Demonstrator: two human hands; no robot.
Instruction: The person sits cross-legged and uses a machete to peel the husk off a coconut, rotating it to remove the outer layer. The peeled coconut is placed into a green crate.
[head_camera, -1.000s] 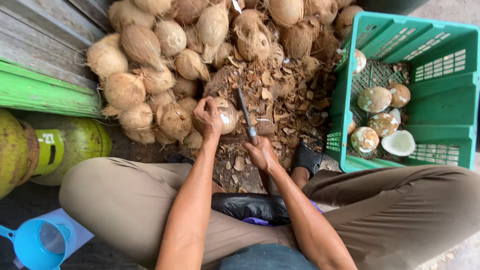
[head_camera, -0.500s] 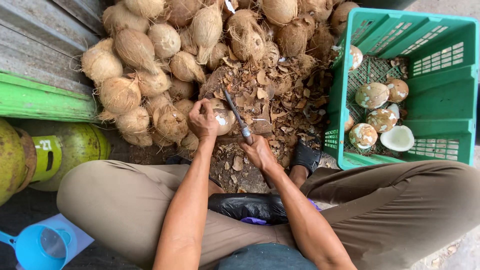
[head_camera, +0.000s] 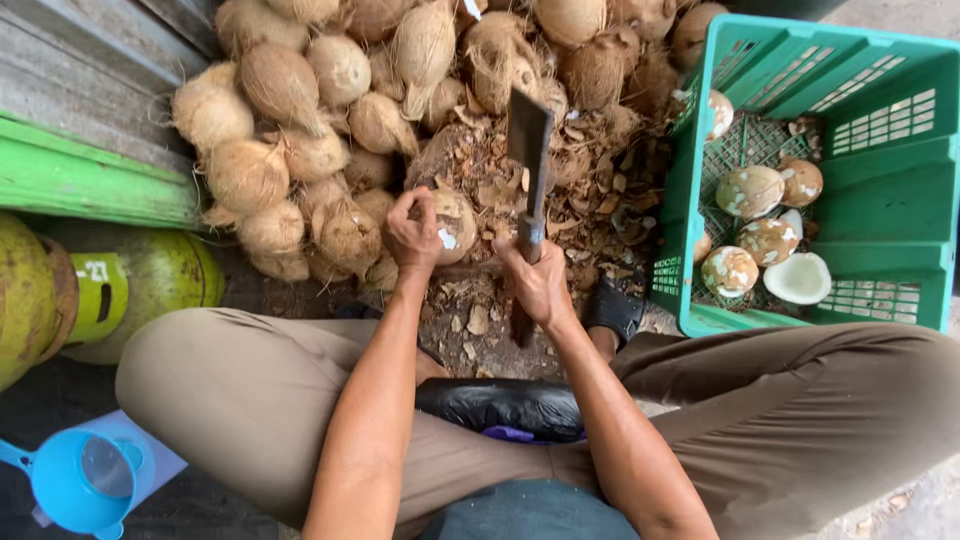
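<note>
At the far left lie two green gas cylinders (head_camera: 60, 290) on their sides, with a blue plastic funnel (head_camera: 85, 480) near the person's knee, both well apart from the work. Above them a green-painted plank (head_camera: 90, 175) edges the heap of husked coconuts (head_camera: 320, 110) piled against the wall, within arm's reach, probably so the next one is easy to take. The left hand (head_camera: 412, 232) is curled tight around a partly shelled coconut (head_camera: 452, 222), pressing it down onto the chopping spot amid brown shell chips (head_camera: 590, 200); the grip looks meant to stop the round nut from rolling under the blade. Just right of it, the right hand (head_camera: 540, 285) is clenched around the handle of a cleaver (head_camera: 530, 150), blade raised and pointing away from the body, tilted towards the coconut. A black sandal (head_camera: 612, 308) sits beside that wrist. At the far right stands a green plastic crate (head_camera: 890, 170), holding peeled coconuts (head_camera: 752, 190) and one white half (head_camera: 797, 278), close enough to drop finished ones in
</note>
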